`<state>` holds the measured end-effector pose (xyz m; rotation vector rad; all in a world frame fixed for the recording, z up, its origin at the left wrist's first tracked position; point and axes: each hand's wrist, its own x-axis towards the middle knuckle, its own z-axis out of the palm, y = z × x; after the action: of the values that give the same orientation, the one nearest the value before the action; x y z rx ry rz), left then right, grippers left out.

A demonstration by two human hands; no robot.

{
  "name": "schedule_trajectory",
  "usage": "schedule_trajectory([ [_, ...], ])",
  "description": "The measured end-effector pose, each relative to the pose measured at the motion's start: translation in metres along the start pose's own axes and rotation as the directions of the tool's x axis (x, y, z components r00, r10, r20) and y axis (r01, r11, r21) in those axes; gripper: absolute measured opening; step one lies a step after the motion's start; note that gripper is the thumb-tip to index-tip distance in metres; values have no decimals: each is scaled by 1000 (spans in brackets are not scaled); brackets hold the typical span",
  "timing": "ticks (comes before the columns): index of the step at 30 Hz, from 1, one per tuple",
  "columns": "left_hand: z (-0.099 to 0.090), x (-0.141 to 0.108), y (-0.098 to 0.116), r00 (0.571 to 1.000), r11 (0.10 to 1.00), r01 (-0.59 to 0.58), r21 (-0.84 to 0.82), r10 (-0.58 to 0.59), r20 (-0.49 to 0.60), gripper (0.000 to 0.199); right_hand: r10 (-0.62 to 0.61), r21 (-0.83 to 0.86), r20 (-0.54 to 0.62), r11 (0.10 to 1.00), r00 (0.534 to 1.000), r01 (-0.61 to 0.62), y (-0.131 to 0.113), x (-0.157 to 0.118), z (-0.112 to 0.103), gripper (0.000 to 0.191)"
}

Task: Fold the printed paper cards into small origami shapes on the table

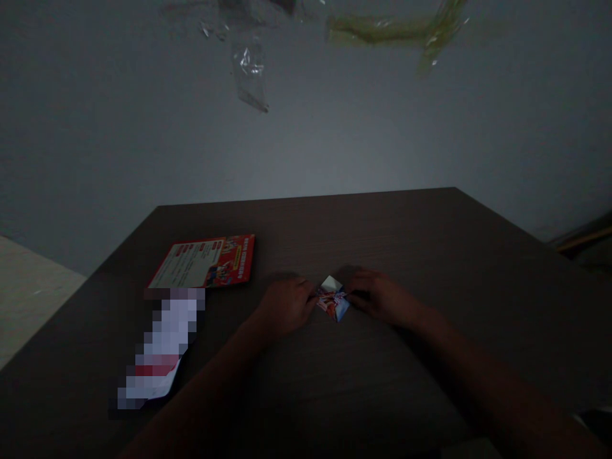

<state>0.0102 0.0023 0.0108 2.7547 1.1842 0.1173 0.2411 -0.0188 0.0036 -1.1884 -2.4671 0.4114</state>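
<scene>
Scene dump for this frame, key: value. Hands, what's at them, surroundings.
left_hand: left hand, fingers at the paper's left corner
right_hand: right hand, fingers at the right corner
grip: pinching or pressing, too dark to tell
between_hands: small folded paper, printed, one pale corner
left_side: red card; pale item, pixelated, nearer the person
surface: dark table
backdrop: wall with yellowish tape

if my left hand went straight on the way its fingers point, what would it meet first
The small folded paper; the left hand seems to touch its edge, though dim light hides exact contact. The right hand lies beyond.
</scene>
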Motion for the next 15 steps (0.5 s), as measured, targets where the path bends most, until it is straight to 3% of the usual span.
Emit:
schedule_trajectory([
  [9,7,1,-2,997,994,-28,-106,21,-68,25,1,48,-26,999,1000,0,0,0,1,13],
  [15,3,-1,-1,996,985,-49,-163,37,-75,24,-15,88,-3,996,1000,16,-1,-2,-3,14],
])
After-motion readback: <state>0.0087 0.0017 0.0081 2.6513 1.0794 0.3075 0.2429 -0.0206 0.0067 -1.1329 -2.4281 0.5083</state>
